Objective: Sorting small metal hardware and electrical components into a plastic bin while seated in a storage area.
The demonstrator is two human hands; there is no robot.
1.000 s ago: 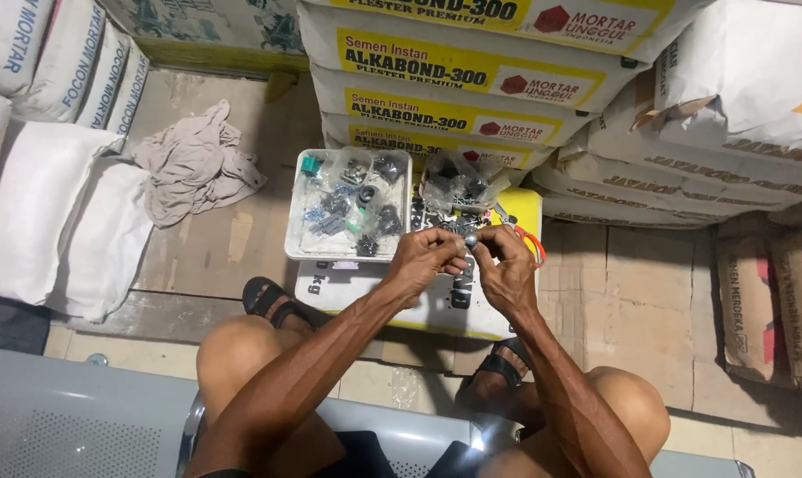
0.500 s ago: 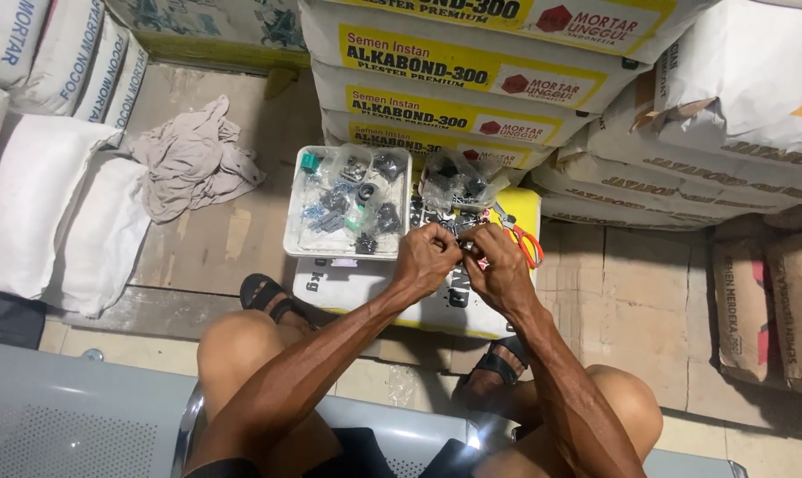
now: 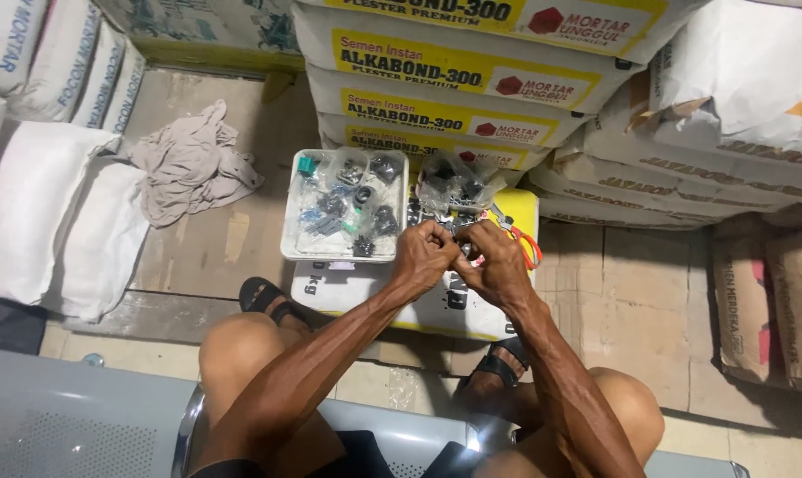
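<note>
Inside, white tray holds bagged metal fittings.

Both forearms are bare, without sleeves. Black strapped sandals are on the feet. Knees are bare; dark shorts show nearest the camera.

Small part pinched between left hand and right hand is mostly hidden by the fingers; its kind can't be told. Contents of the white tray and the clear bags are too small to identify. Scissors are half covered by the right hand. The sack stacks are cut off at the top and right edges.
</note>
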